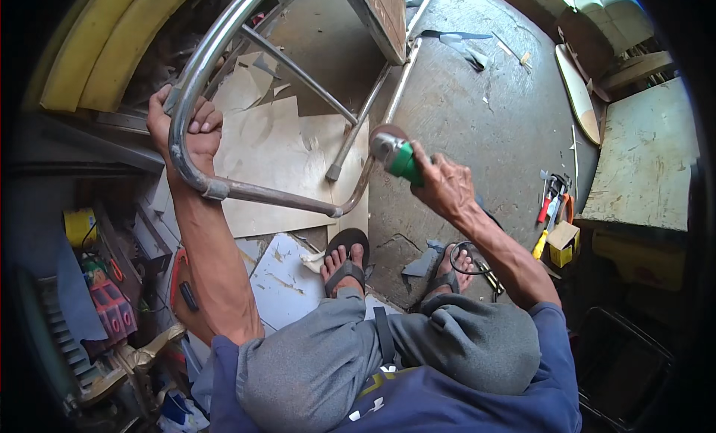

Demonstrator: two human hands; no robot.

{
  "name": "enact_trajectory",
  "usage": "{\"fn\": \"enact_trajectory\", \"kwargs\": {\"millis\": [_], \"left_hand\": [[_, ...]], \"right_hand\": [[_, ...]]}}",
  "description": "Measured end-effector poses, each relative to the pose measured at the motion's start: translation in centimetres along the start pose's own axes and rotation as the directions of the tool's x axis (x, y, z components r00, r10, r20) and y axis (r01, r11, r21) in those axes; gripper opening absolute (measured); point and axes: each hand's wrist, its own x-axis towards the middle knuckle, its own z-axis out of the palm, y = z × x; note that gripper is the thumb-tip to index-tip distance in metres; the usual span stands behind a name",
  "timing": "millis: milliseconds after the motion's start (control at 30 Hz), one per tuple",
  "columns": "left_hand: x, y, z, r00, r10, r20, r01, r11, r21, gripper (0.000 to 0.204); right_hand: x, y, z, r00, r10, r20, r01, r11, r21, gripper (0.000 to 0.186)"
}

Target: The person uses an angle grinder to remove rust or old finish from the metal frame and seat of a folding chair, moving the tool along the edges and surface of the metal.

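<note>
My left hand (200, 131) is closed round the bent tube of a metal chair frame (216, 41), which is tilted in front of me. A small grey piece (172, 99) shows by its fingers; I cannot tell what it is. In my right hand (450, 185) is a green angle grinder (403, 163) with a silver head. Its round brown disc (388, 131) is right by the frame's right-hand tube, but whether they touch is unclear. A wooden panel (379, 19) is fixed to the frame at the top. Shiny and brownish stretches alternate along the tubes.
Thin wooden sheets (261, 164) lie under the frame, and a white board (287, 280) lies by my left foot. Hand tools (552, 202) and a small box (563, 235) sit at right beside a worn wooden table (641, 157). Clutter with a pink case (112, 306) fills the left side.
</note>
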Motion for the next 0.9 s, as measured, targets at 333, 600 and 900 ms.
{"fn": "enact_trajectory", "kwargs": {"millis": [333,600,900], "left_hand": [[-0.4,0.2,0.5,1.000,0.014,-0.011,-0.013,0.999,0.031,0.035],[-0.5,0.1,0.3,0.998,0.016,-0.057,-0.014,1.000,0.028,0.037],[-0.2,-0.3,1.2,0.999,0.016,-0.050,-0.015,1.000,0.018,0.039]], "right_hand": [[2.5,-0.8,-1.2,1.000,0.000,-0.026,-0.003,0.995,-0.097,0.082],[3.1,-4.3,-3.4,0.937,-0.229,0.265,0.254,0.965,-0.065,0.073],[8.3,-2.6,-1.7,0.993,-0.114,0.008,0.107,0.910,-0.401,0.056]]}}
